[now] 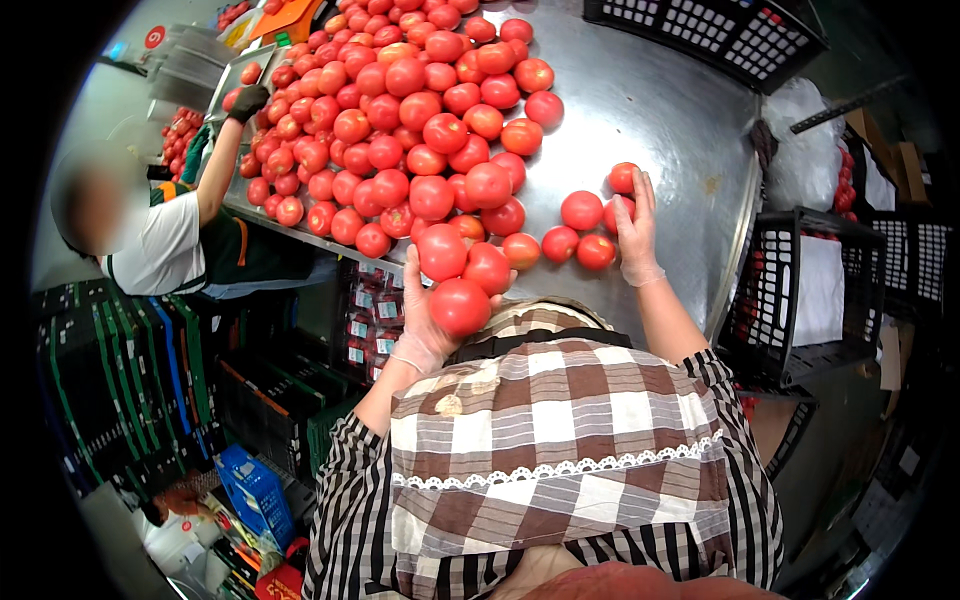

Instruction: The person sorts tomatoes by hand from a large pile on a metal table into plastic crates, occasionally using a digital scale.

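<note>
My left hand [427, 319], in a clear thin glove, cradles three large red tomatoes [459, 306] just in front of my apron. The gloved right hand [636, 232] rests on the right of a small group of tomatoes [581, 210] on the steel table [615, 97]. Its thumb lies over one tomato and its straight fingers touch the side of another [621, 178]; neither looks gripped. To the left and ahead spreads a big heap of tomatoes [405, 112], reaching close to my left hand.
A co-worker [157, 247] at the left reaches a dark-gloved hand [249, 103] to a tray [232, 82]. Black plastic crates stand beyond the table [705, 37] and to its right [802, 292]. Folded crates [127, 375] are stacked at lower left, near a blue box [255, 495].
</note>
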The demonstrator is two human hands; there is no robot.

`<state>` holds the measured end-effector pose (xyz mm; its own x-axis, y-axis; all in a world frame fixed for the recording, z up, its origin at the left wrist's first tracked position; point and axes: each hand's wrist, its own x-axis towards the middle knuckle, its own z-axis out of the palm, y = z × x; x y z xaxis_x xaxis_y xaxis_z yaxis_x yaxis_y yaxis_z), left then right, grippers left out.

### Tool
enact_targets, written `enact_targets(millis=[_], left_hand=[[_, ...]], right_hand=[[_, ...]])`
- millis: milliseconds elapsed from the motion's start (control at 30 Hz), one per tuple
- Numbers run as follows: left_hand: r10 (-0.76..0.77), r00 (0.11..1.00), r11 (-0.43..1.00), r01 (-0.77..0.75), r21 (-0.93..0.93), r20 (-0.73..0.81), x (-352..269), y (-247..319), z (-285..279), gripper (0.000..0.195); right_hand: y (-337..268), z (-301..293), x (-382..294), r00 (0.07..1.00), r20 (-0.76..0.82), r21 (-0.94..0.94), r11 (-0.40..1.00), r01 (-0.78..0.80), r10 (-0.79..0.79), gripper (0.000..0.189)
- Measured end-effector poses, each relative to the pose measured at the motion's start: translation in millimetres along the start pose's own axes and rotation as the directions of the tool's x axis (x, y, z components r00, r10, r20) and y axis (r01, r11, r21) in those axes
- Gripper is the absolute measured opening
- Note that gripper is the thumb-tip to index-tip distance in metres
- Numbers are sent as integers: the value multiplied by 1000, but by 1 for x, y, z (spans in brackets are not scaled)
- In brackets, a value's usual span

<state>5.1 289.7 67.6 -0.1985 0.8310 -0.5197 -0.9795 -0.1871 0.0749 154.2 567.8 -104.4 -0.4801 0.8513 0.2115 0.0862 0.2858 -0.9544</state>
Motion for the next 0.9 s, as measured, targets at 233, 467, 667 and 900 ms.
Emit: enact_targets(millis=[233,467,667,900], left_hand=[[125,992,976,-122,179,-3,1,9,-8,99],[52,996,993,-60,102,78,-8,21,-10,99],[2,998,996,4,88,-70,-17,29,-7,97],[28,1000,976,-27,217,-1,-37,50,20,88]], right_hand=[[-27,34,26,954,298,84,995,-62,34,70],[-52,29,23,913,387,20,988,-151,131,66],[-68,16,6,978,197,-278,952,125,-71,54],[-137,41,-7,892,228,-397,799,452,-391,60]])
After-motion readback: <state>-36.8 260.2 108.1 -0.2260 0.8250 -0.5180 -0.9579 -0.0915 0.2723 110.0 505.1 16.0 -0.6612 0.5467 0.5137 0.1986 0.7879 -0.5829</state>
